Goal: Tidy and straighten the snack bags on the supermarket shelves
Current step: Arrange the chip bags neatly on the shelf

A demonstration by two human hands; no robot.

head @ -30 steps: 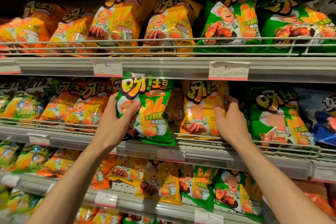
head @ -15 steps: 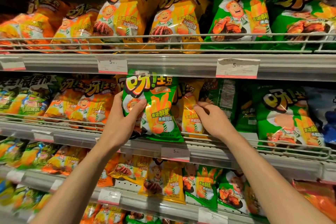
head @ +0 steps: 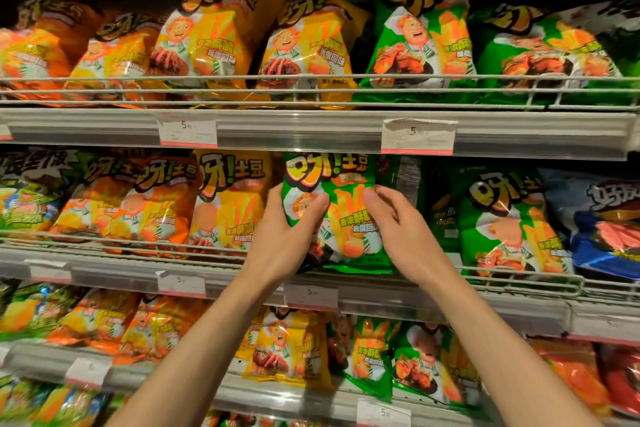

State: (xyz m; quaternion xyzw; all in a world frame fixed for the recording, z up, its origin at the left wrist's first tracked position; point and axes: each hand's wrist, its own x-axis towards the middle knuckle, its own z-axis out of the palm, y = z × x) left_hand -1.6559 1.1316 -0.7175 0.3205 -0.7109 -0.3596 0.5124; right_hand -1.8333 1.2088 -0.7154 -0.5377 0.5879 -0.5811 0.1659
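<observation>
- I take the middle shelf rail (head: 519,279) as my landmark; the green snack bag (head: 341,215) stands upright just above it, its bottom edge at or just over the wire, a little left of the rail's middle
- My left hand (head: 287,243) is wrapped round the bag's left edge, thumb across the front; my right hand (head: 401,229) presses its right edge with fingers curled on the face; both are gripping this one bag
- Behind the rail, a yellow bag (head: 228,204) stands just left of mine; a turned dark green bag (head: 401,180) sits just right and further back; another green bag (head: 509,222) faces front beyond it
- I judge the step in hand as seating this bag in the green section, face forward
- Next I'd ease it back behind the rail, square it beside the yellow bag, then let go; the turned bag looks due for straightening after
</observation>
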